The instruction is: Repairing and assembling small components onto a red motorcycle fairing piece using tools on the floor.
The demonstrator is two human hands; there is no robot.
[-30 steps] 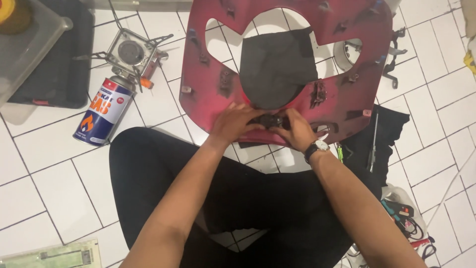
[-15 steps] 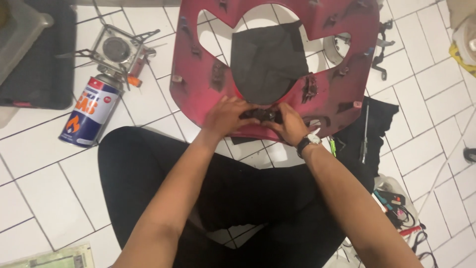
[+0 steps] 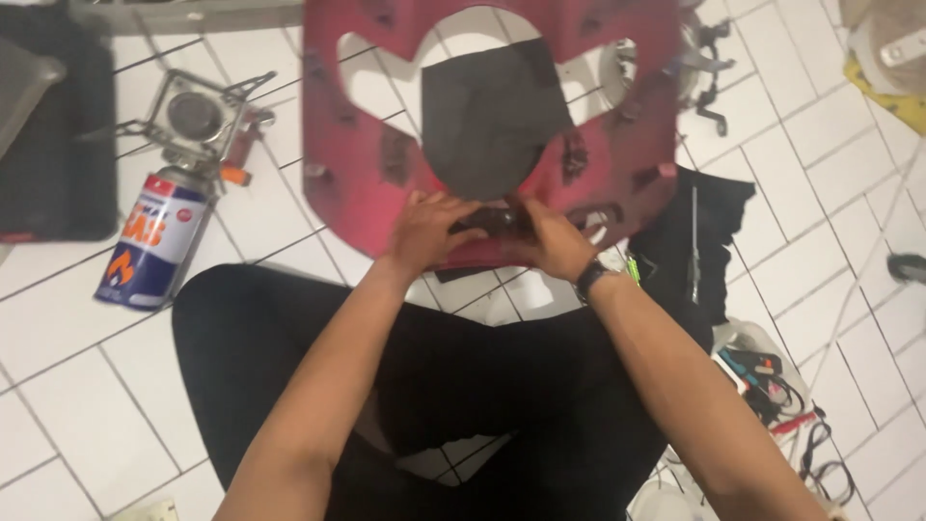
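Person sits on white floor tiles [image 3: 58, 318], black-clad legs [image 3: 463, 386] crossed. Flat red panel with cut-out openings [image 3: 367, 183] lies on the floor just ahead of the knees, a black sheet [image 3: 492, 116] over its central opening. Both hands are at the panel's near edge: left hand [image 3: 429, 232] and right hand [image 3: 550, 241], fingers curled, pinching a small dark part [image 3: 492, 220] between them, against the panel. What the part is: cannot tell. Black wristwatch [image 3: 590, 280] on the right wrist. Left of the panel: blue-and-white gas canister [image 3: 154, 241] lying down, attached to a small metal camping stove [image 3: 198, 116]. Right of the panel: black cloth [image 3: 699, 236]; coloured cables [image 3: 772, 381] nearer the person.
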